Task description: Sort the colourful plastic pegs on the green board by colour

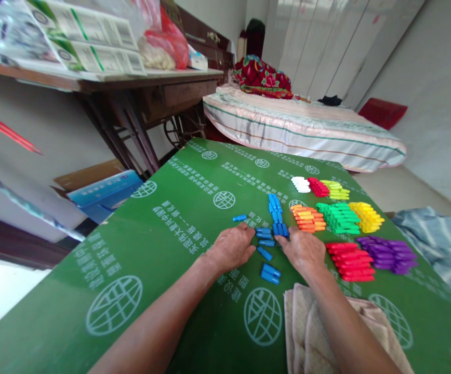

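Small blue plastic pieces, slim and tapered like pegs, lie around both my hands; their exact kind is not clear. My left hand (234, 245) rests low over the board with its fingers curled, and whatever is in them is hidden. Beyond its knuckles lies a single blue piece (240, 218), while a short blue stack (263, 233) sits just right of its fingertips. My right hand (302, 250) has its thumb and fingers closed around the near end of a blue row (275, 209). Loose blue pieces (270, 273) lie nearer to me, between my forearms.
Right of my hands are grouped orange (308, 218), green (337, 218), yellow (366, 217), red (350, 261) and purple pieces (387, 254). White pieces (300, 184) stand farther back. A folded brown cloth (299, 327) lies under my right forearm on the green board (178, 208).
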`<control>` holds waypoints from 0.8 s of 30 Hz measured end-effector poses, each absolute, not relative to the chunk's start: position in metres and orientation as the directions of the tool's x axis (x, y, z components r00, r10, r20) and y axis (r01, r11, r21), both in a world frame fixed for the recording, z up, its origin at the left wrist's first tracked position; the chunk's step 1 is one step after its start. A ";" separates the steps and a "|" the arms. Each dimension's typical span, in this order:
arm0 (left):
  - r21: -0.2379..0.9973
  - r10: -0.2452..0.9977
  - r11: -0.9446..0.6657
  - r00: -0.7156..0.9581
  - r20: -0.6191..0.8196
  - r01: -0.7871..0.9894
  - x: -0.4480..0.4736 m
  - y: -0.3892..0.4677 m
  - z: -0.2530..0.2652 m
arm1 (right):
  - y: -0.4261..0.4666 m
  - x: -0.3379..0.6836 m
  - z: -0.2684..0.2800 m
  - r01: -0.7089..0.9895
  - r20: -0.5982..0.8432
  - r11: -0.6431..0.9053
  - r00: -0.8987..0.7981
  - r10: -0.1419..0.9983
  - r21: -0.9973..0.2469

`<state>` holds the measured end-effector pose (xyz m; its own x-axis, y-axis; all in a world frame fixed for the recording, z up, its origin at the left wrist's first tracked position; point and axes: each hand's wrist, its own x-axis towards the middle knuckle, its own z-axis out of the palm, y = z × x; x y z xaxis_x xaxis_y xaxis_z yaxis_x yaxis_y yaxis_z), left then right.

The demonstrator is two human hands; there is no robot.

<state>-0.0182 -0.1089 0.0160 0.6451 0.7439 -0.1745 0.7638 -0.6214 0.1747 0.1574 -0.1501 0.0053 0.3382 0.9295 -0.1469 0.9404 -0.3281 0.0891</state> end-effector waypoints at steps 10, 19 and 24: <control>0.161 0.751 -0.617 0.638 -0.174 0.770 -0.014 -0.111 0.015 | -0.151 0.164 0.001 0.947 -0.148 -0.297 0.314 0.938 0.123; 0.160 0.749 -0.622 0.642 -0.162 0.766 -0.014 -0.111 0.012 | -0.148 0.164 -0.003 0.949 -0.129 -0.292 0.307 0.943 0.122; 0.150 0.748 -0.627 0.645 -0.155 0.764 -0.015 -0.111 0.011 | -0.149 0.165 -0.005 0.950 -0.116 -0.285 0.300 0.947 0.132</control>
